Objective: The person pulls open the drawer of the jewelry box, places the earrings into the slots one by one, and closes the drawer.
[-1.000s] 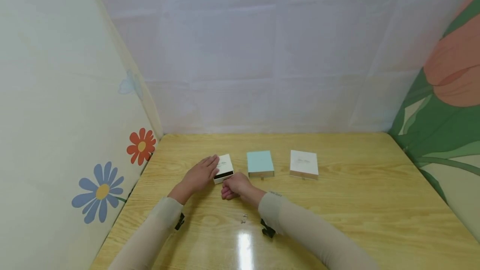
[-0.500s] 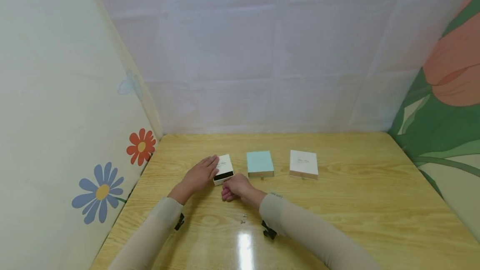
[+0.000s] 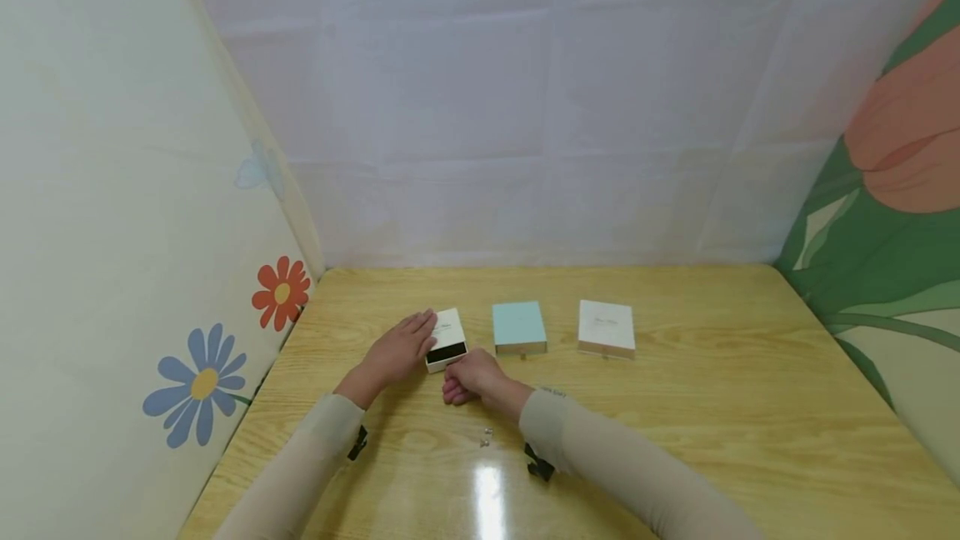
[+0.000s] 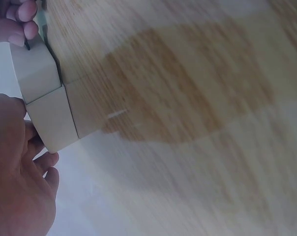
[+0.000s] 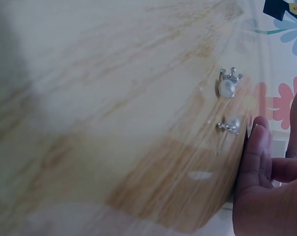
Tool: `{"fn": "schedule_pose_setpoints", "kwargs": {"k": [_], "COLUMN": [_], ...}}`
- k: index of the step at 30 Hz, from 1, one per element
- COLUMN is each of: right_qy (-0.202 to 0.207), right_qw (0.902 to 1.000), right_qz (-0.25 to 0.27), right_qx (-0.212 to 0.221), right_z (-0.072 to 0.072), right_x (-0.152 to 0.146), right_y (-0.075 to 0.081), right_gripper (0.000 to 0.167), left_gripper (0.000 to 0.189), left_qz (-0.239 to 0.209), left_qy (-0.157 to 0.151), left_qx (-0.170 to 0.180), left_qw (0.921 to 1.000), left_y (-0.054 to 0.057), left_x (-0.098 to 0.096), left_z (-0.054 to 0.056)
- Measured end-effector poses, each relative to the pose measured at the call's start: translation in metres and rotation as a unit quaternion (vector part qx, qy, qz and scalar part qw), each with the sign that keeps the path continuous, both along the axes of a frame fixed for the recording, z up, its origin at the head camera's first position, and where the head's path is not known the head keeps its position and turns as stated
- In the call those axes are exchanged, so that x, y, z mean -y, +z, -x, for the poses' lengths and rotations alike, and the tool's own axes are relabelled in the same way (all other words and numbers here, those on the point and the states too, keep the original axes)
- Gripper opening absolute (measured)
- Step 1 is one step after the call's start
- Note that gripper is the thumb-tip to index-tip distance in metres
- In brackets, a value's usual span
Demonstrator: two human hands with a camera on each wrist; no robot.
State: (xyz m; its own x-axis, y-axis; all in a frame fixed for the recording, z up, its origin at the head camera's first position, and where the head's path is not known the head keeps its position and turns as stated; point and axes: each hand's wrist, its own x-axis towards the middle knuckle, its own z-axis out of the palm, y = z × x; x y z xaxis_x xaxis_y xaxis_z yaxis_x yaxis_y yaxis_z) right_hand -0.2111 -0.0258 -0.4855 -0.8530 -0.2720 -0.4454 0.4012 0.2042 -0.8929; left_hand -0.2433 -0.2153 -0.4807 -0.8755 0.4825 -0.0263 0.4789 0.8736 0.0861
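A white drawer-style jewelry box (image 3: 449,327) sits on the table at the left of the row, its drawer (image 3: 447,362) partly out with a dark interior showing. My left hand (image 3: 399,350) holds the outer sleeve from the left, its fingers bent around the box end in the left wrist view. At the drawer front, my right hand (image 3: 474,373) pinches a small dark pull tab (image 4: 27,45). Two silvery earrings lie on the table nearer me; the right wrist view shows one pearl earring (image 5: 227,89) with a crown shape and a second pearl earring (image 5: 231,125) beside it.
To the right stand a light blue drawer box (image 3: 520,325) and another white drawer box (image 3: 606,326), both closed. Walls with printed flowers flank the wooden table (image 3: 712,407), and a pale cloth (image 3: 510,123) hangs behind it.
The drawer has slid slightly further out toward me, and the dark gap is wider. My right hand has moved a little nearer with it; the left hand stays in place.
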Motion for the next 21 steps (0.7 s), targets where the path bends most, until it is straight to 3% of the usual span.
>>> {"fn": "schedule_pose_setpoints", "kwargs": {"k": [21], "right_qy": [0.009], "right_qw": [0.9999], "right_qz": [-0.005], "right_qx": [-0.004], "right_z": [-0.0058], "right_x": [-0.0023], "right_y": [-0.0003], "right_gripper": [0.017], "left_gripper": [0.056], "left_qz": [-0.004], "left_qy": [0.009], "left_qx": [0.011], "left_qw": [0.9999], "left_y": [-0.0026], "left_x": [0.0000], "left_z": [0.0021]}}
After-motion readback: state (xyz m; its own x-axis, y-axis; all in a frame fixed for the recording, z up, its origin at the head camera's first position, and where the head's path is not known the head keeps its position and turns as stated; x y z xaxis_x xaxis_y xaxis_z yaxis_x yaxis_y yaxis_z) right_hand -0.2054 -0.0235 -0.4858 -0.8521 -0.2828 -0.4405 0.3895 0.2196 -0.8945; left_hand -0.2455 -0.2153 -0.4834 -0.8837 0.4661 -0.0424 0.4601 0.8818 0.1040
